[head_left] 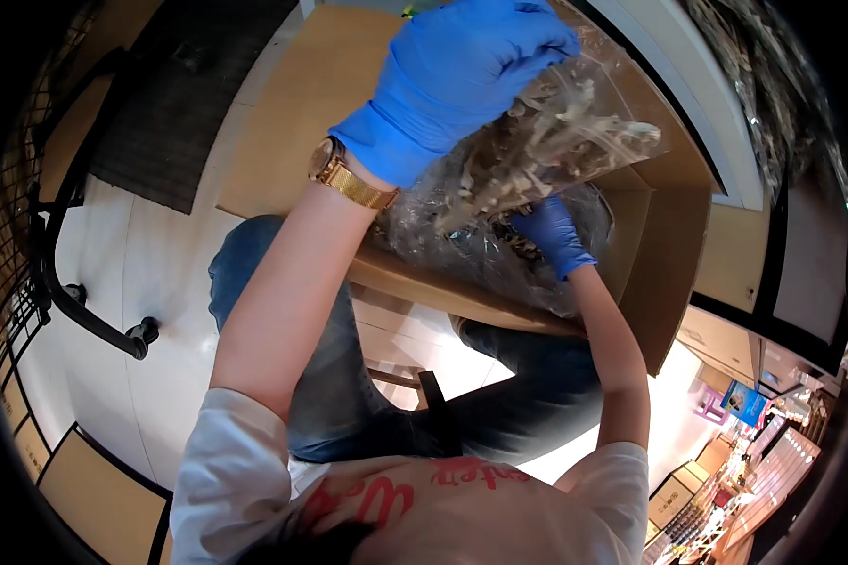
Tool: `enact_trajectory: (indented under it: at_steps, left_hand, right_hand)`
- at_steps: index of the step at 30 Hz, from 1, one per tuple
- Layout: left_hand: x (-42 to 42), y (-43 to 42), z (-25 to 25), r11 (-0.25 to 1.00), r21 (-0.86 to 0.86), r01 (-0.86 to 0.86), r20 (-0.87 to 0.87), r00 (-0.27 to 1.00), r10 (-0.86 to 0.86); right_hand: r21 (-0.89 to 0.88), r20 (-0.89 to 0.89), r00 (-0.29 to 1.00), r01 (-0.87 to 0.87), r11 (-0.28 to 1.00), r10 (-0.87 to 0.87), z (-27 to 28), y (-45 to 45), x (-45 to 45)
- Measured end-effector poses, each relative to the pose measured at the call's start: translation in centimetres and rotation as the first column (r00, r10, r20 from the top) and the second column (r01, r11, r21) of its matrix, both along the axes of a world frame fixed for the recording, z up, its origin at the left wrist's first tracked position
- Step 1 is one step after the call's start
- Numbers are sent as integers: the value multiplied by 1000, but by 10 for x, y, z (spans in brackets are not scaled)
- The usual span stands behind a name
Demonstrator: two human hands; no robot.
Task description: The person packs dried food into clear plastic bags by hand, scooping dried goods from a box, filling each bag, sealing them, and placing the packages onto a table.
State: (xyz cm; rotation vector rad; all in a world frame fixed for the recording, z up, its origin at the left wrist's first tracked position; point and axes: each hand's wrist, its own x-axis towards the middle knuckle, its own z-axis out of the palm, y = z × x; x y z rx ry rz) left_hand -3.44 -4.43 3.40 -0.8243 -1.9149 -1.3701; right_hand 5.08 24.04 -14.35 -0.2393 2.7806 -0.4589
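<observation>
My left hand (476, 80), in a blue glove with a gold watch at the wrist, is raised over a cardboard box (664, 250). Its fingers are closed on the top of a clear plastic bag (575, 141) holding pale brown, dried-looking pieces whose kind I cannot make out. The bag hangs tilted, its lower part to the right. Below it, my gloved right hand (556, 235) reaches into a larger clear plastic liner (424, 221) inside the box, among dark and tan dried bits. The bag and the liner's contents hide its fingertips.
The box rests over my knees, with one wide flap (311, 104) folded out to the left. A black wheeled frame (75, 292) and a dark mat (188, 94) are on the left. Clear bags of dried goods (773, 85) stand at upper right, above a cabinet (735, 254).
</observation>
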Motion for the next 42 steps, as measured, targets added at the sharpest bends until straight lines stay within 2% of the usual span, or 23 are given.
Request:
enact_trajectory:
  at_steps: [2, 5, 7, 9, 10, 11, 12, 13, 15, 19, 21, 23, 25, 27, 28, 30, 31, 32, 33, 38, 40, 42]
  left_hand:
    - [1, 4, 0, 999, -41, 26, 38, 999, -24]
    - [4, 10, -1, 997, -69, 33, 26, 999, -32]
    - [5, 12, -3, 990, -126, 68, 21, 998, -66]
    - [6, 18, -8, 986, -83, 145, 50, 989, -141]
    - [6, 20, -12, 977, -37, 209, 78, 975, -206]
    - [5, 21, -17, 976, -39, 212, 76, 975, -209]
    - [4, 22, -23, 977, -160, 140, 51, 990, -134]
    - [4, 22, -26, 959, -276, 63, 17, 998, -61]
    - [5, 21, -28, 942, -325, 80, 27, 997, -76]
    - [10, 22, -33, 880, -457, 130, 108, 990, -90]
    - [9, 21, -33, 901, -406, 151, 145, 984, -100]
    - [7, 21, -28, 918, -354, 177, 177, 977, -120]
    - [5, 21, -18, 940, -268, 211, 53, 978, -204]
    - [5, 22, -26, 948, -239, 210, 64, 978, -201]
    - [6, 24, -30, 952, -259, 163, 93, 985, -143]
    - [8, 26, -37, 952, -283, 118, 117, 989, -88]
    - [10, 27, -39, 898, -417, 138, 159, 984, -77]
    - [11, 28, -43, 826, -540, 159, 199, 978, -58]
    - [12, 30, -48, 827, -540, 157, 200, 978, -56]
    - [16, 44, -61, 713, -652, 257, 216, 965, -150]
    - [19, 48, -66, 724, -643, 248, 187, 968, -166]
    - [22, 52, -71, 736, -633, 239, 159, 971, -178]
  right_hand:
    - [-92, 58, 988, 150, 984, -145, 23, 13, 12]
    - [-4, 42, 992, 115, 993, -115, 41, 31, 26]
    - [-71, -17, 982, 188, 980, -190, 42, 42, 36]
    - [72, 140, 976, 159, 985, -168, 49, 54, 32]
    - [70, 137, 975, 165, 984, -173, 55, 57, 31]
    - [154, 173, 964, 179, 972, -204, 62, 59, 29]
    - [237, 208, 949, 188, 953, -239, 70, 60, 29]
    - [234, 208, 948, 193, 953, -243, 78, 61, 28]
    - [331, 204, 940, 195, 923, -272, 96, 62, 29]
    - [218, 159, 944, 252, 943, -289, 121, 65, 37]
    - [266, 164, 954, 202, 942, -251, 123, 76, 38]
    - [233, 189, 932, 263, 936, -309, 128, 77, 38]
    - [204, 217, 903, 328, 922, -370, 127, 76, 37]
    - [239, 191, 926, 279, 930, -327, 123, 77, 34]
    - [237, 191, 924, 284, 929, -331, 118, 83, 33]
    - [29, 246, 879, 415, 909, -409, 111, 89, 32]
    - [27, 246, 878, 418, 908, -411, 116, 89, 32]
    - [-50, 260, 858, 471, 881, -443, 125, 89, 31]
    - [-126, 277, 837, 518, 846, -472, 134, 87, 30]
    - [-297, 235, 863, 502, 812, -447, 155, 96, 36]
    - [-338, 233, 864, 502, 796, -446, 166, 97, 40]
    - [-509, 140, 893, 435, 743, -427, 176, 98, 45]
